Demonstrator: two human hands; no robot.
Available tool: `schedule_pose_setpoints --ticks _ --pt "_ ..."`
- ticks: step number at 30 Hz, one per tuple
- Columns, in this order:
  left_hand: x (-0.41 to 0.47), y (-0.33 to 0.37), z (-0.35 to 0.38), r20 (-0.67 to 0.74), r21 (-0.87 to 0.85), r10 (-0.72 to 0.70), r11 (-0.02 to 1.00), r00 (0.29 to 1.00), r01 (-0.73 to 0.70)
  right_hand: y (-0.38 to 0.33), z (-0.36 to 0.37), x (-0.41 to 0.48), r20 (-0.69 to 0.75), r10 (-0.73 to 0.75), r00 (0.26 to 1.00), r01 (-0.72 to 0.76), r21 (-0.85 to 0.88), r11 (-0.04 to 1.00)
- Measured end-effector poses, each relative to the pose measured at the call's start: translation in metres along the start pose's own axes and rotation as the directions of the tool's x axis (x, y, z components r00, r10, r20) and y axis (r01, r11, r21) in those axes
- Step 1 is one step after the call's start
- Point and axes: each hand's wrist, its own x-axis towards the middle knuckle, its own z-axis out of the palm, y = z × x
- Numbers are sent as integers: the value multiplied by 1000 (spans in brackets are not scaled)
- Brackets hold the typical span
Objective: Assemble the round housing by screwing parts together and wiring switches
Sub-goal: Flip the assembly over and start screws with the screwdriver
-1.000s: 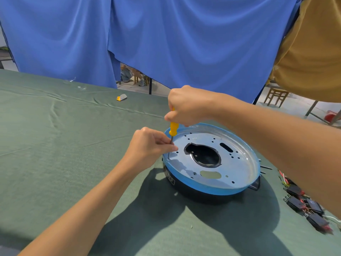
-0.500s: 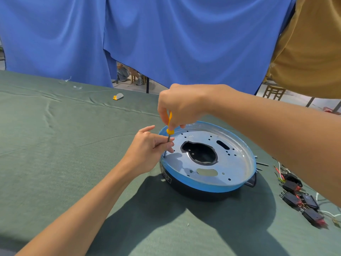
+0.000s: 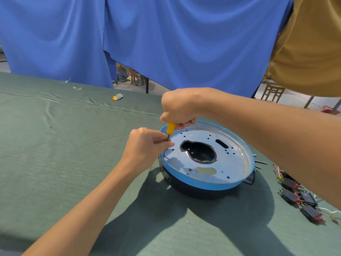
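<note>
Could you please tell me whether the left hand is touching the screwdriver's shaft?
Touching: the head view shows the left hand pinching the screwdriver by its shaft between the fingertips, no gap.

Bright daylight reaches me from the upper right. My forearms [image 3: 88, 206] and the round housing [image 3: 203, 190] cast hard, dark shadows across the worktop [image 3: 55, 163] at lower centre. The metal plate [image 3: 234, 163] gleams mildly. The frame edges bow and the focus is sharp.
</note>
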Motion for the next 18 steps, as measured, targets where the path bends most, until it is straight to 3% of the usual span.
schedule_pose_setpoints --ticks 4,12,15,18 --pt "3 1 1 45 91 45 995 998 -49 3 2 1 1 8 1000 -8 6 1000" --pt "-2 -1 -2 81 2 92 996 992 -92 5 -11 -9 -32 -179 983 178 -37 983" --pt "-4 -3 -3 104 7 114 993 988 -115 1 -6 -5 -47 -160 986 156 -71 985" --pt "-3 -3 -3 129 64 119 990 984 -128 1 -3 -4 -9 -65 998 65 7 998"
